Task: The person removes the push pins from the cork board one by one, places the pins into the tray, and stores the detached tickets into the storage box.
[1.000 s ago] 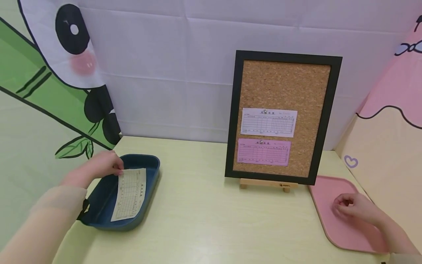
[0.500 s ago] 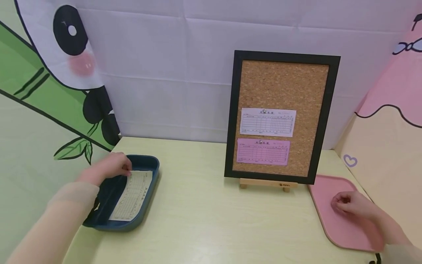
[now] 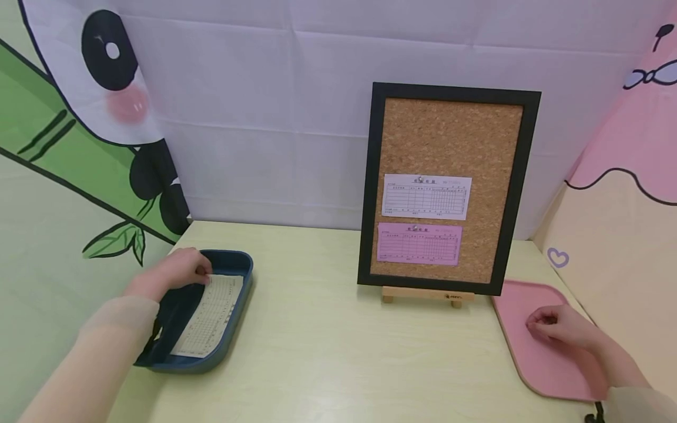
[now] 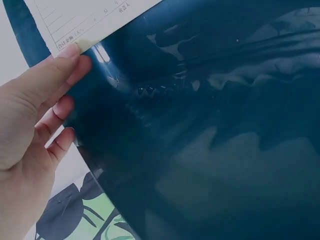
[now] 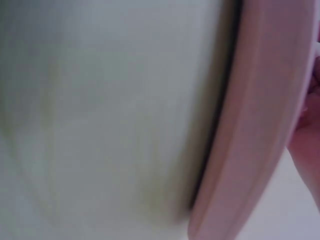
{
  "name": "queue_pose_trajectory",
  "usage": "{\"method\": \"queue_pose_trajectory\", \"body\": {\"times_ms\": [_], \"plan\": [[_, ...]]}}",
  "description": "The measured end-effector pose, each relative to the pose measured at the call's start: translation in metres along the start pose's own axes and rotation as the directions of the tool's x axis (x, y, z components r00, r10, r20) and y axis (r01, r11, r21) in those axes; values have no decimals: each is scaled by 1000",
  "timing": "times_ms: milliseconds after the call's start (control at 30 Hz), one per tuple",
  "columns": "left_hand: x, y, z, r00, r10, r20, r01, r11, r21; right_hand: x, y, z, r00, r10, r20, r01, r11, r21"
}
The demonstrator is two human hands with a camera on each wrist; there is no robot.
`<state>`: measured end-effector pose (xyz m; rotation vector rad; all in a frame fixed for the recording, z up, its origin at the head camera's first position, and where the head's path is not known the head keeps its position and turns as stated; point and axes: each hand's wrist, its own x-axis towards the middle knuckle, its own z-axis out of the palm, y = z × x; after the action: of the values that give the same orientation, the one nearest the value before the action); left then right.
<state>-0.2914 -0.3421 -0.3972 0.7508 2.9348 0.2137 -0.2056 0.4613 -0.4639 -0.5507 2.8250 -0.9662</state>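
In the head view my left hand [image 3: 197, 272] pinches the top edge of a cream printed slip [image 3: 208, 314] that lies in a dark blue tray [image 3: 242, 262] at the table's left. The left wrist view shows my fingertips [image 4: 70, 55] on the slip's corner [image 4: 85, 20] over the tray's glossy floor [image 4: 210, 125]. My right hand [image 3: 538, 326] rests on a pink tray [image 3: 515, 302] at the right, fingers curled. Nothing shows between them. In the right wrist view the pink tray's rim [image 5: 260, 125] is blurred, with a bit of hand [image 5: 307, 145] beside it.
A black-framed cork board [image 3: 452, 135] stands on a wooden easel [image 3: 423, 294] at the back centre. A white slip [image 3: 426, 197] and a pink slip [image 3: 418, 244] are pinned to it. Cloth backdrops close the table [image 3: 328, 341] in on three sides.
My left hand has lowered the cream slip from a raised tilt to lie flatter in the blue tray. The right hand has stayed on the pink tray.
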Motion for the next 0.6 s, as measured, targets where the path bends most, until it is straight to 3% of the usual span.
{"method": "queue_pose_trajectory", "body": {"times_ms": [200, 367, 600], "plan": [[-1, 0, 2, 999, -18, -29, 18, 1000, -22, -2, 0, -3, 1000, -11, -9, 11, 1000, 0], [-2, 1, 2, 997, -3, -78, 3, 1000, -2, -6, -2, -5, 998, -27, -64, 24, 999, -44], [-2, 15, -8, 988, -6, -152, 11, 999, 36, -11, -19, -15, 991, 41, -129, -56, 992, -113]]}}
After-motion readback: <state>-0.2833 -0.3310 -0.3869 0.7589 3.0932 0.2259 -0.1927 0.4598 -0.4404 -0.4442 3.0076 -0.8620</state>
